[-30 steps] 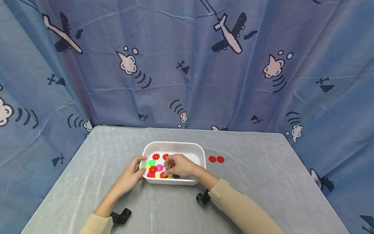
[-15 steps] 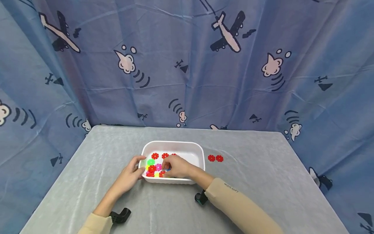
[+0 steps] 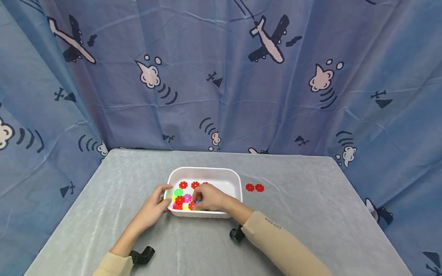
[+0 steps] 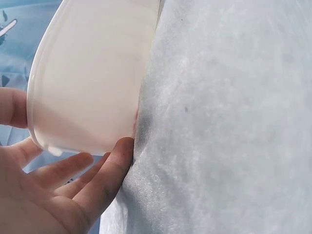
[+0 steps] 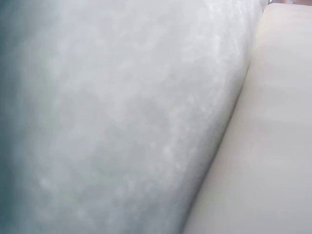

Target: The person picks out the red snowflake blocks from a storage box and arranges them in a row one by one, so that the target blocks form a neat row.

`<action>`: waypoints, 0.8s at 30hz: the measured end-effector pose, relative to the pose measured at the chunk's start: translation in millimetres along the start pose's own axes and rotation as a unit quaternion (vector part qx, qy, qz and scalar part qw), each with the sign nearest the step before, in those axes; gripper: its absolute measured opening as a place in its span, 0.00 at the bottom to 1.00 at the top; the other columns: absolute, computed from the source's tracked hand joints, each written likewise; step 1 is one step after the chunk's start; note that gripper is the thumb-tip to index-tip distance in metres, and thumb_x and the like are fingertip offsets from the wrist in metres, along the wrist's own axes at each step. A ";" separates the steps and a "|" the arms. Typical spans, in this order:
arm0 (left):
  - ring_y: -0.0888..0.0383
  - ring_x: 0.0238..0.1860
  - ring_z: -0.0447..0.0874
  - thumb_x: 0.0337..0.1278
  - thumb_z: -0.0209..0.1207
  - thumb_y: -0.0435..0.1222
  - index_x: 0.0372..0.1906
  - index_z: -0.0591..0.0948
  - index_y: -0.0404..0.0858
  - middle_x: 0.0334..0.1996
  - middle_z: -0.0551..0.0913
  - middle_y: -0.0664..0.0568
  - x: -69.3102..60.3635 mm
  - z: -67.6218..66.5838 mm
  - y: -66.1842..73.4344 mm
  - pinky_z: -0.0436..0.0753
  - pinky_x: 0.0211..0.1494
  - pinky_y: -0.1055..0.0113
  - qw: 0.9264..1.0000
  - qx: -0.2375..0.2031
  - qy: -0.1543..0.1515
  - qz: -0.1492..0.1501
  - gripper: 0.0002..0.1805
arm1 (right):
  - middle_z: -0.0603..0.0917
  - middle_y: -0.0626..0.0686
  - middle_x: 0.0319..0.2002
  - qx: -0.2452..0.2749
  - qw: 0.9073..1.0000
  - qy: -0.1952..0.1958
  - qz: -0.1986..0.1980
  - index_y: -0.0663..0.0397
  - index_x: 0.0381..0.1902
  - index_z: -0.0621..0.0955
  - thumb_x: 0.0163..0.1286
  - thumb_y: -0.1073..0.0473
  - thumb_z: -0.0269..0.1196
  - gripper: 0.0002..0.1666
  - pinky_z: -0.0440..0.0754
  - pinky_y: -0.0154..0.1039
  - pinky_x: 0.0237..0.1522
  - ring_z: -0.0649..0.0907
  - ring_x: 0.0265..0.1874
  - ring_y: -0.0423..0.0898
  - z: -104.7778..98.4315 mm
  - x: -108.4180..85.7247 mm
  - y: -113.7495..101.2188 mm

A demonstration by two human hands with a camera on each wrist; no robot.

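White tray [image 3: 222, 177]: sitting mid-worktop [image 3: 297, 214]; the right forearm [image 3: 239, 210] is crossing its near-right corner, so could be nudging it.
Left hand [image 3: 154, 203]: fingers are gripping the tray's left edge; loosening could be allowing sliding.
Right hand [image 3: 208, 197]: fingers are bending narrowly inside; I cannot tell whether they are pinching the blue piece [image 3: 199, 200].
Crowded discs [image 3: 183, 185]: lying leftward, some overlapping; a snag could be dragging neighbours.
2 red discs [image 3: 254, 188]: lying beyond the tray's right edge; a sweeping sleeve [image 3: 276, 239] could be scattering them.

Left arm [image 3: 127, 237] and right arm [image 3: 283, 243] reach in from the near side of the table [image 3: 293, 184]. Left hand [image 3: 152, 209] grips the left edge of the tray [image 3: 224, 182]. Right hand [image 3: 210, 198] down inside its near edge, fingers bent; can't see from here if they're pinching anything.
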State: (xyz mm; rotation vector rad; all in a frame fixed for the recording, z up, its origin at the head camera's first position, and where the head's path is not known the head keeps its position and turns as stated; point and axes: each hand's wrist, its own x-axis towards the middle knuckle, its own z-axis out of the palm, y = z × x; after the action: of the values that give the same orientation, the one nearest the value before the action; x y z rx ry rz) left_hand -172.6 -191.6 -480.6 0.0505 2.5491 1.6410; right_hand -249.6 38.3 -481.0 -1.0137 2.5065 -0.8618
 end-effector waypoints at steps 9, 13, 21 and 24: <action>0.46 0.58 0.81 0.74 0.53 0.34 0.70 0.68 0.40 0.70 0.69 0.33 -0.2 -0.1 -0.9 0.85 0.50 0.57 1.000 -0.003 0.001 -0.001 0.23 | 0.76 0.44 0.25 0.025 1.000 0.006 0.009 0.53 0.33 0.81 0.57 0.64 0.76 0.12 0.71 0.32 0.35 0.74 0.27 0.38 -1.4 -1.3 -1.3; 0.45 0.60 0.80 0.74 0.53 0.34 0.70 0.68 0.40 0.70 0.69 0.34 -1.2 0.1 -1.1 0.85 0.51 0.57 1.000 -0.005 0.000 -0.002 0.23 | 0.76 0.45 0.25 0.044 0.999 0.012 0.027 0.52 0.34 0.80 0.60 0.66 0.74 0.12 0.72 0.33 0.34 0.74 0.27 0.39 -1.4 -2.6 -2.5; 0.45 0.60 0.80 0.74 0.53 0.34 0.71 0.68 0.40 0.70 0.70 0.34 -1.4 0.2 -0.5 0.85 0.51 0.58 1.000 0.003 0.000 -0.005 0.24 | 0.76 0.45 0.23 0.058 0.997 0.022 0.043 0.50 0.35 0.79 0.62 0.66 0.72 0.11 0.72 0.31 0.28 0.75 0.23 0.40 -3.5 -2.5 -2.3; 0.45 0.60 0.79 0.74 0.53 0.34 0.71 0.68 0.40 0.70 0.70 0.34 -1.2 0.7 -0.7 0.85 0.51 0.58 1.000 0.003 0.000 -0.004 0.24 | 0.77 0.45 0.22 0.061 0.997 0.030 0.037 0.51 0.35 0.80 0.62 0.66 0.72 0.10 0.72 0.31 0.28 0.75 0.22 0.39 -6.7 -3.1 -3.2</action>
State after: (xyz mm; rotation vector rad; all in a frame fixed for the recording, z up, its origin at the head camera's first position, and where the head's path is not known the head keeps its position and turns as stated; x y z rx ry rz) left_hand -171.2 -191.3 -481.5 0.0397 2.5518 1.6298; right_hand -249.0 41.5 -473.7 -0.8623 2.4888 -1.0228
